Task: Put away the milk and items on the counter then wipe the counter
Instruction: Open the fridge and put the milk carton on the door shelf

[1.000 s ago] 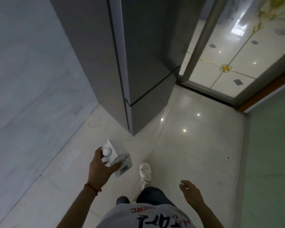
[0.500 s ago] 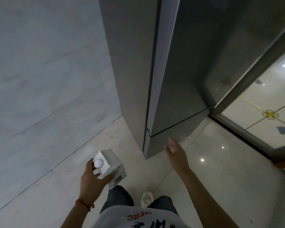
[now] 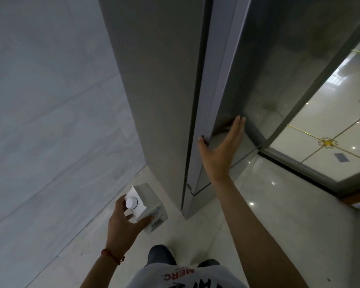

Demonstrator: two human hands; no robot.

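Observation:
A white milk carton (image 3: 148,201) with a round white cap hangs low at centre-left, gripped from the side by my left hand (image 3: 124,223). A tall grey fridge (image 3: 164,84) stands right in front of me, its doors closed. My right hand (image 3: 221,149) lies flat against the upper fridge door (image 3: 264,59) near its lower left corner. The fingers are spread on the door face and the thumb hooks around the door's left edge.
A grey tiled wall (image 3: 40,100) runs along the left. To the right of the fridge a metal-framed doorway threshold (image 3: 299,169) opens onto glossy patterned floor tiles (image 3: 328,129). Pale floor tiles (image 3: 268,215) lie under my feet.
I have stepped closer to the fridge. My right hand rose from my side and now rests on the fridge door's edge. The left hand keeps hold of the carton.

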